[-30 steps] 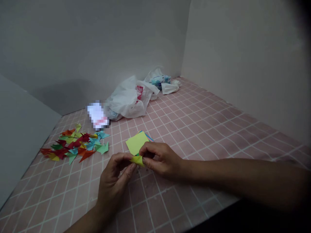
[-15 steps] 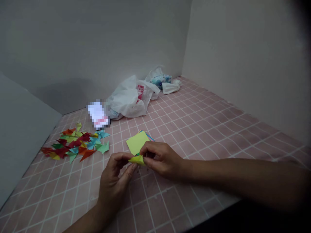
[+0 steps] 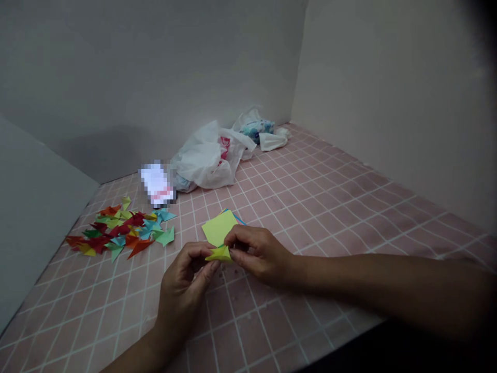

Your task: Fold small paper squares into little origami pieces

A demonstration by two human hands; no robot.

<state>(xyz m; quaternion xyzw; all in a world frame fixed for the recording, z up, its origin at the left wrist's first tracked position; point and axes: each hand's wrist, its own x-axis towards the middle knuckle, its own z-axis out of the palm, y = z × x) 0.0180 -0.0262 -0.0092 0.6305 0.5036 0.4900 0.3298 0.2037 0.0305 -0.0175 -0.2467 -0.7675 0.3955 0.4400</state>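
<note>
Small yellow folded paper piece (image 3: 220,253) is pinched, half-done, between left hand (image 3: 186,282) and right hand (image 3: 258,254). Colourful folded paper triangles (image 3: 118,233) are piled centre-left, and a stack of square paper sheets (image 3: 219,227) is left unfolded tbh.

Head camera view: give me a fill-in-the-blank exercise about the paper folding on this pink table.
The small folded paper piece pinched by the left hand and the right hand is ___.
The pile of colourful folded paper triangles lies to the hands' ___.
The crumpled plastic bag by the back wall is ___.
Missing: yellow, left, white.
</note>
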